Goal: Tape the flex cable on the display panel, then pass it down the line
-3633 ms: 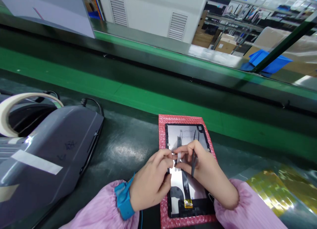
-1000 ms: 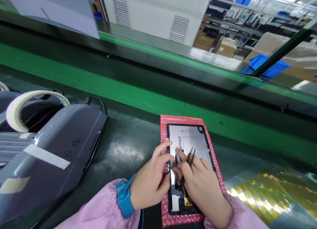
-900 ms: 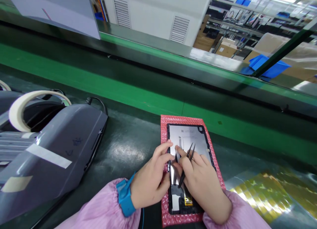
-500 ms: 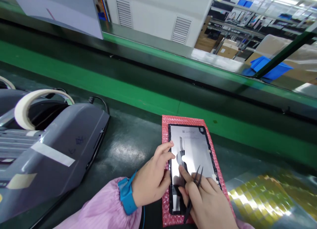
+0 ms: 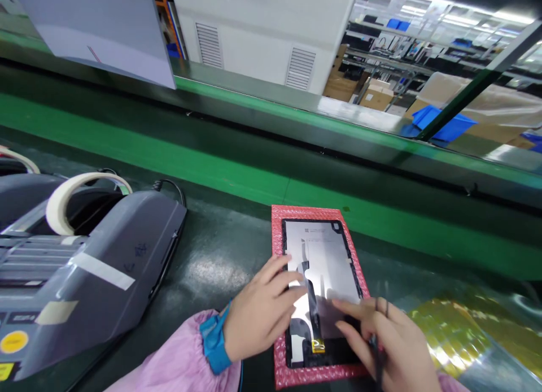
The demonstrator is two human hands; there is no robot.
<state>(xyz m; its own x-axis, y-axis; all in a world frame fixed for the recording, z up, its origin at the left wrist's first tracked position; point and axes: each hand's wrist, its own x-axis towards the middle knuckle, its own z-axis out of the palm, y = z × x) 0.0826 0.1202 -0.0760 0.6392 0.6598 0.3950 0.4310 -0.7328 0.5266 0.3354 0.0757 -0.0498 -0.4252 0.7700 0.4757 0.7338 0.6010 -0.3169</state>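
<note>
A tablet screen panel [image 5: 326, 256] lies back side up on a pink bubble-wrap pad [image 5: 277, 242], with a black flex cable [image 5: 312, 307] running down its middle. My left hand [image 5: 258, 318] rests on the panel's left edge, fingers spread, fingertips pressing near the cable. My right hand [image 5: 389, 341] is at the panel's lower right corner, holding black tweezers [image 5: 376, 347] against the palm while its index finger stretches toward the panel. A blue wrist strap [image 5: 214, 341] sits on my left wrist.
A grey tape dispenser machine [image 5: 88, 273] with a roll of beige tape [image 5: 71, 197] stands at the left, its cable behind. Gold film sheets [image 5: 466, 335] lie at the right. A green conveyor belt [image 5: 212, 160] runs across behind the pad.
My right hand has slid down and to the right off the cable to the panel's lower right corner, tweezers still in it. My left hand's fingers moved further onto the panel.
</note>
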